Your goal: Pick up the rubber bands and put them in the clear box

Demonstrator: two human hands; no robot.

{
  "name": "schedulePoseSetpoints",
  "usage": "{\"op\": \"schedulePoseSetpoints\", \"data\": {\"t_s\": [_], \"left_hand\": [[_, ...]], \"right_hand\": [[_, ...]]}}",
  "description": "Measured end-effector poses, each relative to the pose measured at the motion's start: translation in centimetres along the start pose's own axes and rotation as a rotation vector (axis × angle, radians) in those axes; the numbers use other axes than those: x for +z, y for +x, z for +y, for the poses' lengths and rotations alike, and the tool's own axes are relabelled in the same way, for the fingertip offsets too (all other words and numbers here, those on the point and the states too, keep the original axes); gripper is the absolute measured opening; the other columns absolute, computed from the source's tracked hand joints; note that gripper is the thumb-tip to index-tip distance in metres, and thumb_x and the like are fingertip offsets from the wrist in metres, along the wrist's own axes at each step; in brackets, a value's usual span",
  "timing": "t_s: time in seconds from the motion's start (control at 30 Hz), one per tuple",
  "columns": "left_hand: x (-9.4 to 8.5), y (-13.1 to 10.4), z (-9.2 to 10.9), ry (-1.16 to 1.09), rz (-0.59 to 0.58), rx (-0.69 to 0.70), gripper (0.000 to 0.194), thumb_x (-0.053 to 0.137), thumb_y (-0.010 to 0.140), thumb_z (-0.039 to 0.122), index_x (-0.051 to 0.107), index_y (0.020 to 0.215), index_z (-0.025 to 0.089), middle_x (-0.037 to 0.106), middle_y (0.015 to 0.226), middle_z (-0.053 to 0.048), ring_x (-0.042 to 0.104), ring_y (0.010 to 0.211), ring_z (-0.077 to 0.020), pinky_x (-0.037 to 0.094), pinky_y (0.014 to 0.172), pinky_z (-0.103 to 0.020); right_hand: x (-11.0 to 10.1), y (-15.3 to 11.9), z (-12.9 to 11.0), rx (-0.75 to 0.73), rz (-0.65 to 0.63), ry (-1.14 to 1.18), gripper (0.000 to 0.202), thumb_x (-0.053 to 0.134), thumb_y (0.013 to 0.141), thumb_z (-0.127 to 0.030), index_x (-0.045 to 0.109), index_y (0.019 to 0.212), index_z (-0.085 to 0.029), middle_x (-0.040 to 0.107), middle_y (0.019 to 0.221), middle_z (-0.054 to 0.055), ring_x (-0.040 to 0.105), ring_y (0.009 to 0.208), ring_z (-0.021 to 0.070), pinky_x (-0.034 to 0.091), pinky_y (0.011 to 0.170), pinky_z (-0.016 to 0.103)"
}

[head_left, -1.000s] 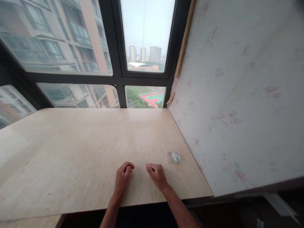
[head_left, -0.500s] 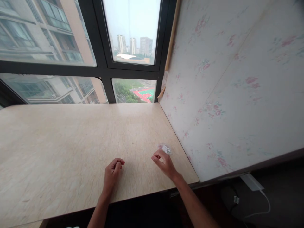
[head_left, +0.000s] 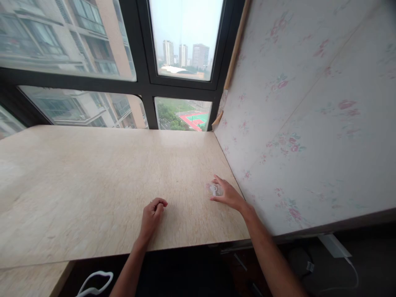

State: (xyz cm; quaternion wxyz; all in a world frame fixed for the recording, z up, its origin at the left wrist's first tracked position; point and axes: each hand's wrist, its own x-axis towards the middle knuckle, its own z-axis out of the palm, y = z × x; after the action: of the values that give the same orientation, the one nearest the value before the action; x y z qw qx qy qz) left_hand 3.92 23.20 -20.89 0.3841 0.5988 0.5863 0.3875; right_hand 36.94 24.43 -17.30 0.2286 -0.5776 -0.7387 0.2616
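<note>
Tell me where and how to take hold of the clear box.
Probably best pinched across its near and far edges, coming in low from the right: the box looks thin and lies flat on the counter, so its edges should give better purchase than its top. The right hand is open around it from that side.

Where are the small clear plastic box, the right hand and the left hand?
Small clear plastic box [head_left: 214, 189]: head view, middle of its top face.
Right hand [head_left: 229, 195]: head view, back of the hand.
Left hand [head_left: 151, 214]: head view, back of the hand.
</note>
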Motion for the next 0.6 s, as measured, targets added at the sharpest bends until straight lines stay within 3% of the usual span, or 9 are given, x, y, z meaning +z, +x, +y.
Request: {"op": "schedulePoseSetpoints", "data": {"t_s": [0.1, 0.17, 0.27, 0.33, 0.47, 0.6], "left_hand": [[0.0, -0.2, 0.4, -0.07, -0.022, 0.016, 0.019, 0.046, 0.078, 0.025, 0.062, 0.082, 0.015, 0.062, 0.079, -0.005, 0.056, 0.069, -0.0146, 0.043, 0.063, -0.026], [0.0, -0.5, 0.7, -0.149, -0.061, 0.031, 0.024, 0.053, 0.08, 0.027, 0.061, 0.099, 0.015, 0.063, 0.094, -0.007, 0.058, 0.075, -0.0143, 0.046, 0.066, -0.026], [-0.1, -1.0, 1.1, -0.33, -0.12, 0.059, 0.054, 0.066, 0.076, 0.028, 0.048, 0.126, 0.017, 0.054, 0.124, -0.013, 0.058, 0.099, -0.0183, 0.049, 0.082, -0.031], [-0.3, -1.3, 1.2, -0.481, -0.148, 0.034, 0.07, 0.072, 0.072, 0.027, 0.041, 0.133, 0.017, 0.047, 0.133, -0.016, 0.054, 0.112, -0.0226, 0.048, 0.091, -0.036], [-0.9, -1.4, 0.8, -0.734, -0.169, -0.074, 0.074, 0.076, 0.069, 0.028, 0.041, 0.133, 0.014, 0.053, 0.127, -0.018, 0.055, 0.113, -0.0262, 0.046, 0.096, -0.041], [-1.4, -1.4, 0.3, -0.804, -0.07, -0.142, 0.071, 0.078, 0.067, 0.026, 0.046, 0.129, 0.013, 0.057, 0.124, -0.016, 0.058, 0.111, -0.0251, 0.046, 0.096, -0.04]], "right_hand": [[1.3, 0.9, -2.2, -0.032, 0.022, 0.102, 0.095, 0.077, 0.067, -0.045, 0.031, 0.145, -0.016, 0.055, 0.126, 0.016, 0.052, 0.118, 0.0247, 0.038, 0.102, 0.044], [2.7, 1.8, -3.8, -0.057, -0.011, 0.151, 0.095, 0.077, 0.066, -0.048, 0.034, 0.144, -0.015, 0.056, 0.126, 0.017, 0.052, 0.117, 0.0258, 0.039, 0.101, 0.045], [5.2, 3.2, -6.5, -0.108, -0.096, 0.237, 0.096, 0.078, 0.066, -0.049, 0.035, 0.143, -0.013, 0.056, 0.127, 0.018, 0.054, 0.116, 0.026, 0.042, 0.098, 0.044], [6.8, 3.8, -8.3, -0.154, -0.154, 0.312, 0.093, 0.077, 0.068, -0.047, 0.035, 0.143, -0.013, 0.056, 0.128, 0.017, 0.055, 0.115, 0.025, 0.046, 0.096, 0.041], [8.5, 4.6, -10.8, -0.23, -0.19, 0.378, 0.066, 0.073, 0.074, -0.044, 0.054, 0.131, -0.016, 0.059, 0.125, 0.014, 0.057, 0.114, 0.0248, 0.051, 0.09, 0.038], [8.4, 5.2, -11.7, -0.327, -0.228, 0.333, 0.048, 0.067, 0.08, -0.04, 0.062, 0.122, -0.016, 0.057, 0.128, 0.011, 0.052, 0.121, 0.0247, 0.05, 0.094, 0.038]]}}
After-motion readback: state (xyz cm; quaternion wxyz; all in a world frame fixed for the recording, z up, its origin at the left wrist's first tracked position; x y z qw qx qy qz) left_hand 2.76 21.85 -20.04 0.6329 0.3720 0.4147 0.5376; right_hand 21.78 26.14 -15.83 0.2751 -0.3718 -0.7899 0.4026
